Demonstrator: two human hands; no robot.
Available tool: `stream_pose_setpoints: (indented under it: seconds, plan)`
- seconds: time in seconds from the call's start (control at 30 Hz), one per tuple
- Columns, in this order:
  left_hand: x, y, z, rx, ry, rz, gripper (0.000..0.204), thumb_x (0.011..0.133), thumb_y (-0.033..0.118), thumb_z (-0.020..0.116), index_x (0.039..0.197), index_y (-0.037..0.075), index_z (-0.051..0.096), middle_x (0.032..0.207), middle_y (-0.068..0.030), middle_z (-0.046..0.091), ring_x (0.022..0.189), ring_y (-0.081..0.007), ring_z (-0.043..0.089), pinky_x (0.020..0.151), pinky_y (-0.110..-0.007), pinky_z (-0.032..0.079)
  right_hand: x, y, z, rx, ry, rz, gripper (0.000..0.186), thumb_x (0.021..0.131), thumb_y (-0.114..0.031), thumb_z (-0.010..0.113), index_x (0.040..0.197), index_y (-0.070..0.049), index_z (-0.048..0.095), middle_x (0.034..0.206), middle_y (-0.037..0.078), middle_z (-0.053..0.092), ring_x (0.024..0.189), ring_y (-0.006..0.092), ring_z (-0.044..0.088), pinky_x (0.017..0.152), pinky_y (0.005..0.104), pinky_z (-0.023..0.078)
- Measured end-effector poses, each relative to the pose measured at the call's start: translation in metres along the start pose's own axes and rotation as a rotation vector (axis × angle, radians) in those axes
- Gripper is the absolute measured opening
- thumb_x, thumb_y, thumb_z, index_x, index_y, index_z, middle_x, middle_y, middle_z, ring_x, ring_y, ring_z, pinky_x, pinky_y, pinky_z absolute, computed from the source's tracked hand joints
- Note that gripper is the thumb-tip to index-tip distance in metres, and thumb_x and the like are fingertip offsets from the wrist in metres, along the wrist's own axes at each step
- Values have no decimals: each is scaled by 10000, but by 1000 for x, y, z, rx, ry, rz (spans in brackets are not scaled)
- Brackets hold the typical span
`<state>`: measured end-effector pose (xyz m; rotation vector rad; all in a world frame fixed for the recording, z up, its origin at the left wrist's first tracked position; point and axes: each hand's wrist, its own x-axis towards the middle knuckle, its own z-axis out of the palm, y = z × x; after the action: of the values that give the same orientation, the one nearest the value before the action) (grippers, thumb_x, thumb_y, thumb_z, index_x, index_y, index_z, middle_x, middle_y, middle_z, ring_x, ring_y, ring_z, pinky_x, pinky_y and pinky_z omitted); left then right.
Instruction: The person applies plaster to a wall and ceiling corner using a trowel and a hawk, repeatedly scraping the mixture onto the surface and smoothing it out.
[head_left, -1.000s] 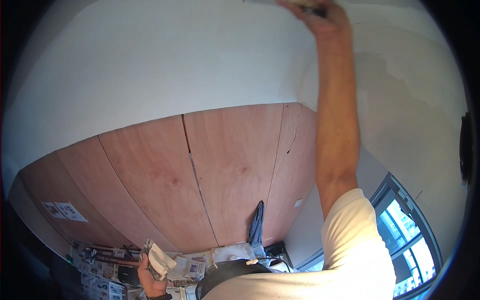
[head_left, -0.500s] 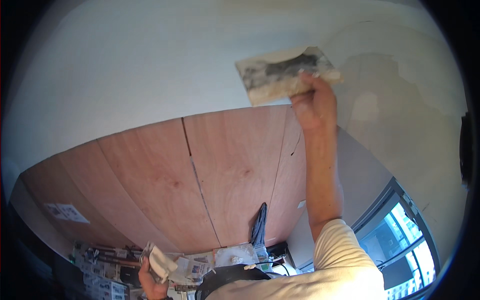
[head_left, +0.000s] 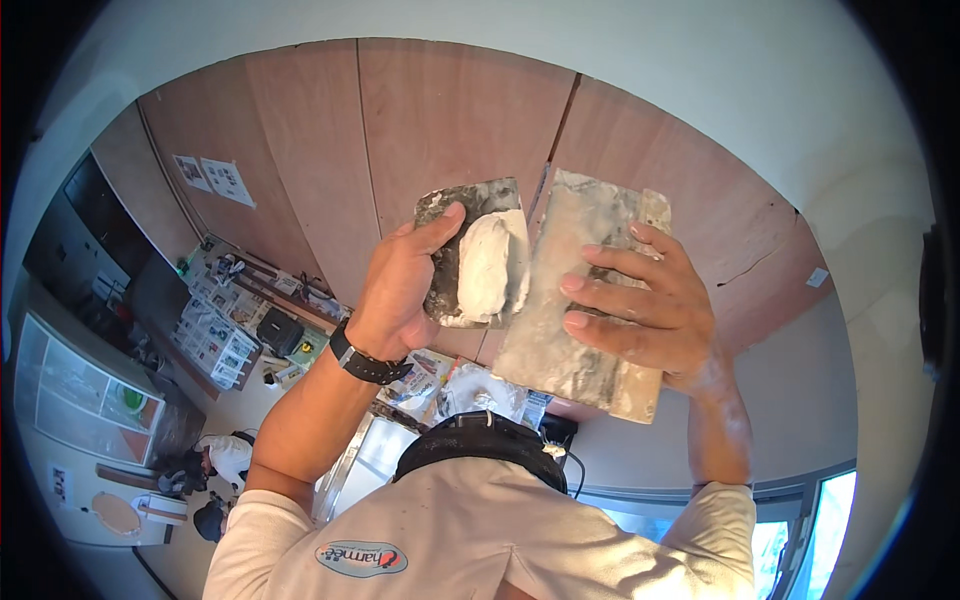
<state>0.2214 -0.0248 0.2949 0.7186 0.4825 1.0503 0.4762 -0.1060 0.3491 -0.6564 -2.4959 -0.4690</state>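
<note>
My left hand (head_left: pixel 392 290) grips a dark, crusted square blade (head_left: pixel 445 295) bearing a thick lump of off-white paste (head_left: pixel 483 267). Just to the right, my right hand (head_left: pixel 640 300) is closed on a larger rectangular spreading blade (head_left: pixel 545 350), smeared grey and beige, with my fingers lying across its face. The two blades are side by side at the centre of the view, close together; whether their edges touch, I cannot tell.
Pink plywood panels (head_left: pixel 460 120) line the background below a white curved surface (head_left: pixel 480 20). Newspaper-covered surfaces (head_left: pixel 210 330) hold tools and a black case (head_left: pixel 278 330). A co-worker (head_left: pixel 225 460) is at lower left, near a glazed cabinet (head_left: pixel 75 380). A window (head_left: pixel 830 520) is at lower right.
My right hand has come down from high on the white surface with its blade. My left hand has risen with the paste-laden blade to meet it, and the view has shifted.
</note>
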Motion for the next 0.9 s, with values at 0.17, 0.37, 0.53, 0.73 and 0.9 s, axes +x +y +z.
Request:
stream_pose_setpoints:
  seconds: [0.17, 0.37, 0.53, 0.73, 0.9]
  plan:
    - [-6, -1, 9, 250, 88, 41, 255, 1024, 218, 572, 1112, -4, 660, 1034, -87, 714, 851, -168, 708, 709, -294, 556, 7, -24, 1, 32, -155, -39, 274, 786, -155, 706, 1051, -211, 745, 1180, -43, 707, 1188, 219, 622, 1082, 505, 387]
    - [-19, 5, -35, -25, 116, 180, 291, 1028, 190, 541, 1241, 7, 616, 1171, -129, 695, 1001, -256, 705, 888, -402, 590, -11, -3, -46, 230, 26, 96, 226, 829, -104, 704, 1044, -170, 735, 1111, -25, 701, 1092, 176, 645, 1024, 472, 434]
    - [-19, 14, -63, -27, 103, 163, 297, 1023, 210, 558, 1221, -1, 627, 1139, -123, 709, 991, -257, 709, 881, -404, 590, -3, 37, -111, 822, 1221, 635, 250, 932, 50, 586, 1160, -42, 627, 1080, 92, 664, 890, 154, 660, 646, 304, 539]
    - [-35, 0, -61, -52, 90, 144, 284, 1015, 214, 579, 1197, 4, 637, 1117, -117, 716, 973, -256, 711, 872, -410, 591, 42, 83, -196, 1248, 1526, 382, 400, 919, 98, 438, 1314, 68, 382, 1381, 217, 431, 1288, 381, 472, 1131, 575, 405]
    - [-22, -8, -72, -75, 78, 114, 277, 1010, 211, 589, 1189, 7, 642, 1111, -118, 720, 970, -257, 711, 883, -417, 585, 67, 104, -213, 1258, 1667, 410, 390, 921, 91, 446, 1297, 115, 342, 1412, 261, 366, 1356, 447, 389, 1146, 700, 335]
